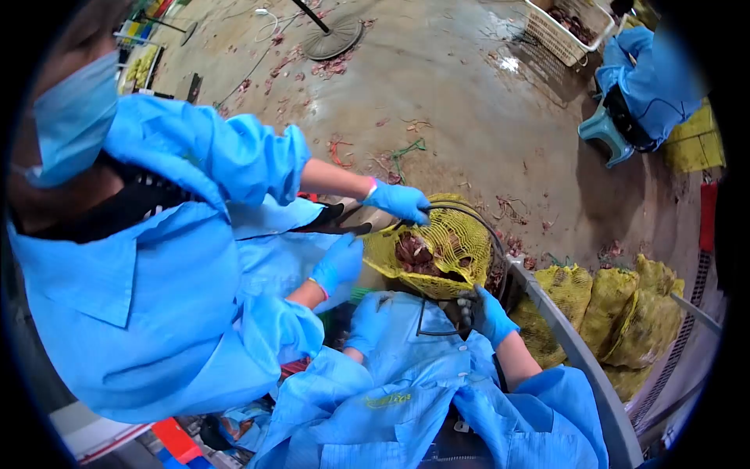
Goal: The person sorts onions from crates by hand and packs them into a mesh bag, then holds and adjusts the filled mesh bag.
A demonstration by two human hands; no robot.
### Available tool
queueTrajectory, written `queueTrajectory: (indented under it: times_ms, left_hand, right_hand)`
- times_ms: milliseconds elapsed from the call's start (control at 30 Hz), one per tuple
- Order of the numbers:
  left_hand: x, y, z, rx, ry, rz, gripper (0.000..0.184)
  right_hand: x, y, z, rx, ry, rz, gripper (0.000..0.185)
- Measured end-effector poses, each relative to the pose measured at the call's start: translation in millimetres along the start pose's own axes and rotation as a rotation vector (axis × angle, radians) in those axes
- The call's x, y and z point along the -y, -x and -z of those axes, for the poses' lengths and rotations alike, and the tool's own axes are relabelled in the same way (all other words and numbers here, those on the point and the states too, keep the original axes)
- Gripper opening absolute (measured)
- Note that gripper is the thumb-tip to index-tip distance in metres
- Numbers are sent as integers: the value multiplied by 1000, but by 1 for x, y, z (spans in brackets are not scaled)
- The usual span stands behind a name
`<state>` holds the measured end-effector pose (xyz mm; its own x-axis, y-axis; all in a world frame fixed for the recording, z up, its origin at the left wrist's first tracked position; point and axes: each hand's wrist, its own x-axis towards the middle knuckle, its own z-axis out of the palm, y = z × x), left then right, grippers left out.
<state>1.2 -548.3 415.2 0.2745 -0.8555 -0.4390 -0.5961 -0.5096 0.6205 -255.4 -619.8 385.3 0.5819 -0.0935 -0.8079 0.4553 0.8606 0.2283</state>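
Observation:
A yellow mesh bag (457,223) hangs open around a dark hoop (494,234), with dark reddish-brown pieces (414,254) inside. My right hand (488,316), in a blue glove with dirty fingertips, is closed on the bag's near right edge. My left hand (367,322), also gloved, is low beside the bag's near left side; its fingers are partly hidden, so its grip is unclear. A co-worker's gloved hand (400,202) grips the hoop and bag at the far side. Their other hand (340,262) is left of the bag.
The co-worker in blue (156,297) stands close on my left. A metal rail (574,344) runs along my right, with filled yellow mesh bags (609,305) beyond it. Another person (652,86) sits on a stool (605,133) near a white crate (558,35). Scraps litter the floor.

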Motion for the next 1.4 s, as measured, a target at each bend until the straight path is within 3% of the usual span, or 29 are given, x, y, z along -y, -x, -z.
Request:
queueTrajectory:
  times_ms: [33,100,167,233,333,367,400,467,500,533,600,667,867,933,967,1067,1100,1133,1200,1400]
  left_hand:
    - [-3,3,-1,-12,13,8,18]
    - [-12,7,-2,-42,378,263,20]
    - [-9,6,-4,-50,448,294,20]
    - [-6,4,-7,-55,516,319,21]
    - [-9,3,-3,-62,604,338,22]
    - [-16,4,2,-72,552,338,22]
    - [-20,5,5,-83,500,341,22]
    - [11,8,-9,-131,506,318,24]
    - [20,9,-10,-169,507,288,27]
    - [29,9,-14,-175,507,292,27]
    - [37,8,-18,-187,684,509,33]
    - [53,2,-23,-174,636,519,39]
    - [24,-19,-29,-172,747,188,55]
    - [-8,-12,-25,-261,717,277,61]
    - [3,-9,-39,-374,757,297,75]
    - [6,1,-40,-299,885,369,82]
    - [-10,6,-36,-343,813,493,74]
    - [-10,8,-36,-349,811,493,74]
    - [-6,15,-39,-351,579,468,73]
    - [32,28,-71,-455,459,358,68]
  right_hand:
    - [5,13,-10,-6,18,-4,32]
    - [14,28,-27,-221,893,445,28]
    - [30,20,-29,-384,844,1078,17]
    - [58,20,-52,-581,1003,1398,21]
    - [91,-20,-35,-703,1295,1433,29]
    - [90,-9,-57,-637,1282,1159,34]
    - [94,-22,-49,-628,1289,1160,34]
    - [100,-58,-25,-326,1010,950,34]
    - [95,-48,-33,-378,1222,977,32]
    - [95,-52,-31,-372,1225,974,32]
    - [95,-64,-28,-298,1042,1085,27]
    - [98,-58,-38,-260,1018,1033,26]
    - [101,-60,-38,-214,949,953,24]
    - [104,-61,-37,-198,951,958,24]
    - [105,-65,-34,-195,945,960,24]
    - [105,-65,-35,-178,941,977,24]
    - [105,-64,-36,-165,944,989,24]
    - [105,-62,-37,-159,944,987,24]
    - [104,-58,-42,-130,949,975,23]
    - [105,-65,-37,-117,956,1008,23]
